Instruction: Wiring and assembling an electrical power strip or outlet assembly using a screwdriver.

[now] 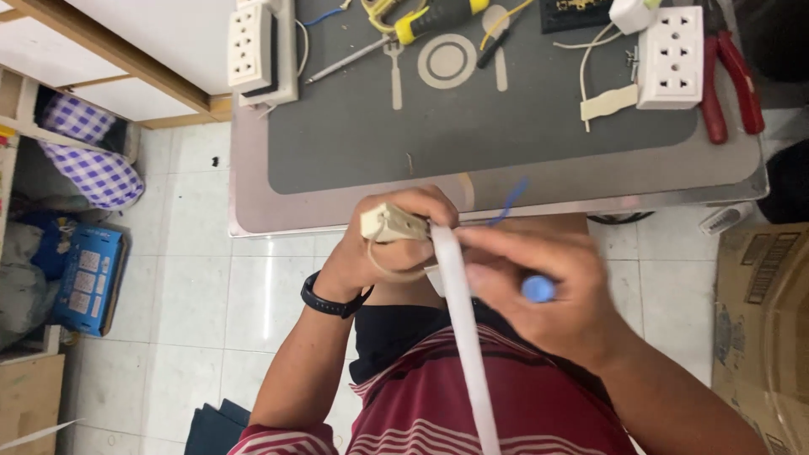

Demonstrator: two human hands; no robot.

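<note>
Cream-coloured plug block (392,223) sits in the person's left hand (383,253), held just in front of the near edge of the grey table (354,135), with a thin loop of pale wire (396,271) hanging from it over the palm. The left fingers are curled and pressed around the block, thumb side towards the table. A flat white strip (463,337) runs from the block down past the red striped shirt (455,404) to the bottom of the view. The right hand (539,295) is beside the left, its fingers bent and closed on a tool with a blue round end (538,289); the hand is blurred, so exactly how the fingertips sit on the strip cannot be told. A short blue wire (510,202) shows just above the right hand at the table edge. A black wristband (333,299) circles the left wrist. On the table lie a white socket strip (672,57) at the right with red-handled pliers (731,72) beside it, another white socket block (253,46) at the left, and a yellow and black tool handle (438,15) at the far edge. A cardboard box (763,320) stands on the tiled floor to the right.
</note>
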